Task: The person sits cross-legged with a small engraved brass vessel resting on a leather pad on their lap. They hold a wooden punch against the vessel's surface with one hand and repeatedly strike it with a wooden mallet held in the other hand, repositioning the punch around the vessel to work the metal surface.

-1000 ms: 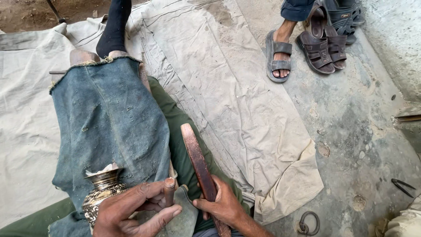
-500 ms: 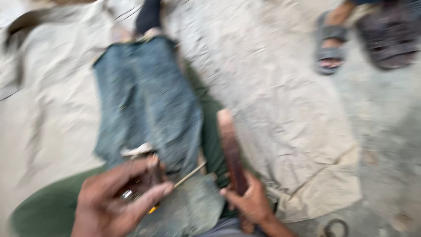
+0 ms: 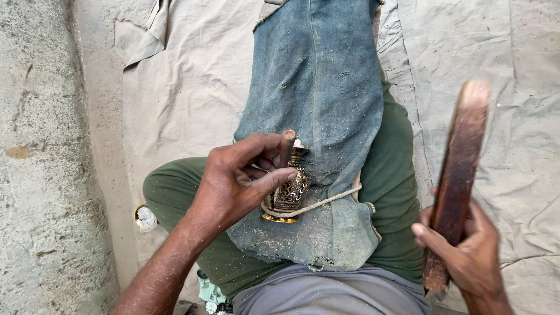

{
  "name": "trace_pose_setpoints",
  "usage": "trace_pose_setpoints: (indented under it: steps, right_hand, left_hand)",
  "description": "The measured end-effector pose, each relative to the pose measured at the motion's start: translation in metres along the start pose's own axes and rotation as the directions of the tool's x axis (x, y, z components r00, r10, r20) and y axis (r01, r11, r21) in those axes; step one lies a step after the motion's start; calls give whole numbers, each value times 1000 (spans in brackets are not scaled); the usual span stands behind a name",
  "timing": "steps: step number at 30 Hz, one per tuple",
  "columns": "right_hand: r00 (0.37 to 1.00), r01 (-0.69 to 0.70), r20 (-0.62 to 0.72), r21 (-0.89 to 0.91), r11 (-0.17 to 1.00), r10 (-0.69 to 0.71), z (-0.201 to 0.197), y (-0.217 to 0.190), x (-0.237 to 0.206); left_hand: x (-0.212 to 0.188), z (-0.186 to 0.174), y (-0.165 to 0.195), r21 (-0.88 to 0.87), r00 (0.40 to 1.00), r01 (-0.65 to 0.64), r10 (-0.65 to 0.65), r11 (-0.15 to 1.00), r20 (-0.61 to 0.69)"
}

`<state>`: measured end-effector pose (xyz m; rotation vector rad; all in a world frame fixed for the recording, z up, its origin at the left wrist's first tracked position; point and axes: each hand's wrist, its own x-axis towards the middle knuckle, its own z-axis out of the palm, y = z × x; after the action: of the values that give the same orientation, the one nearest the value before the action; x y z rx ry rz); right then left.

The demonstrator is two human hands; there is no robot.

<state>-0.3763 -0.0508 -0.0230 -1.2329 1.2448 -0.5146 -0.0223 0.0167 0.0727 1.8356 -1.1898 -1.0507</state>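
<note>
Outdoors, floor: rough grey concrete floor fills the left side, pitted and stained.
Sheet: pale, dusty canvas sheet is spread over the floor, creased, reaching the right edge of the view.
Legs: green trousers, the person seated on the sheet, one knee bent to the left.
Denim: worn blue denim cloth lies along the lap and leg, speckled with dust and filings, frayed at its lower edge.
Left hand: left hand reaches in from the lower left, forearm angled up toward the lap; its fingers are clenched around a short dark punch held nearly upright, the thumb pressed along the vase's side.
Right hand: right hand is raised at the lower right, wrist low, fingers wrapped tight around the bottom of a bat.
Bat: long, flat reddish-brown wooden piece, standing almost upright, well apart from the vase, its top blurred.
Vase: small engraved brass vase rests on the denim in the lap, just under the left hand, the punch's lower end hidden near its neck.
Cord: pale cord loops around the vase's base and runs right across the denim.
Small thing: round shiny object lies beside the left knee; its kind is unclear.
</note>
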Motion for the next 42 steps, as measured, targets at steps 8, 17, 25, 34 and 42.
trace_pose_setpoints:
  steps: [8, 17, 25, 34, 42]
  right_hand:
    - [983, -27, 186, 139, 990, 0, 5, -40, 13]
    - [996, 69, 71, -261, 963, -52, -17, -61, 20]
    - [975, 222, 124, -473, 853, -185, -12, -79, 28]
    - [985, 168, 114, -765, 622, -127, -6, -80, 37]
    - [961, 273, 170, -729, 627, -220, -16, -69, 41]
  left_hand:
    - [3, 3, 3, 11, 997, -73, 73, 997, 31]
    - [4, 10, 15, 206, 943, -333, 321, 920, 88]
    - [6, 10, 22, 283, 943, -332, 307, 900, 131]
    - [10, 10, 24, 340, 950, -310, 273, 888, 154]
    - [9, 11, 21, 325, 952, -304, 274, 896, 136]
